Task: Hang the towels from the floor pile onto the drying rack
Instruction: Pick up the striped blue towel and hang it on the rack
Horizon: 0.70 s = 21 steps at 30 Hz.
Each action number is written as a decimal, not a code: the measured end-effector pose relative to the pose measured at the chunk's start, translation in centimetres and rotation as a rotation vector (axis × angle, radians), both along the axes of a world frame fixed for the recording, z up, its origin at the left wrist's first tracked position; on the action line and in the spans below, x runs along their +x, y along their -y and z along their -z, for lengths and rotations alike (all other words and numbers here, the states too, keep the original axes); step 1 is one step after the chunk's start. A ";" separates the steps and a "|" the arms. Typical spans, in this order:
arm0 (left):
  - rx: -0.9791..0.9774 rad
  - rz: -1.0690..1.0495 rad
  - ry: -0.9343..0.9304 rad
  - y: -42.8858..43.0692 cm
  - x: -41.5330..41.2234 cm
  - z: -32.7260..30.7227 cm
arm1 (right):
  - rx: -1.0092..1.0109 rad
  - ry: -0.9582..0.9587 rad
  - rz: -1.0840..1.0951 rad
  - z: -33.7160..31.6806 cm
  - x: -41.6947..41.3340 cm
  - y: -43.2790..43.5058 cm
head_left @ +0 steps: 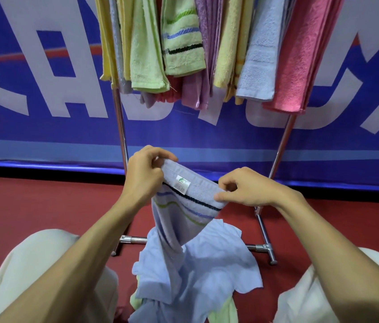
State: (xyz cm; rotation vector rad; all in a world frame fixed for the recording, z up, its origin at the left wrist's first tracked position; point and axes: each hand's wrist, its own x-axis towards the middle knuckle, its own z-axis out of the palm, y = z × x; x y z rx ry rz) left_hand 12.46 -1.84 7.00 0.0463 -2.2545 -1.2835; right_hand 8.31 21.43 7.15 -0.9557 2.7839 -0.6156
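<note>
I hold a light blue striped towel (185,207) by its top hem, which carries a small white label. My left hand (145,174) pinches the hem's left corner and my right hand (245,188) pinches its right end. The towel hangs down to the floor pile (195,276) of light blue and pale green towels between my knees. The metal drying rack (120,127) stands just beyond, with several yellow, green, purple, blue and pink towels hanging from the top of the frame.
The rack's chrome base bar (263,247) and feet rest on the red floor (32,206) right behind the pile. A blue banner with large white letters (44,73) covers the wall behind. My knees in cream trousers (27,271) flank the pile.
</note>
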 end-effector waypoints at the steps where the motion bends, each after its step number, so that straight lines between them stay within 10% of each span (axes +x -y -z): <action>1: 0.186 0.010 0.043 -0.1 -0.1 -0.1 | -0.070 -0.017 0.018 -0.1 0.0 -0.1; 4: 0.719 0.085 0.219 -0.6 0.1 -0.6 | -0.311 -0.073 0.094 -0.4 -0.5 -0.3; 8: 0.838 0.135 0.327 -0.9 -0.1 -0.7 | -0.551 -0.101 0.155 -0.5 -1.2 0.0; 21: 0.265 0.099 0.113 0.3 -0.8 0.6 | -0.541 -0.194 0.462 -1.1 -1.2 -0.5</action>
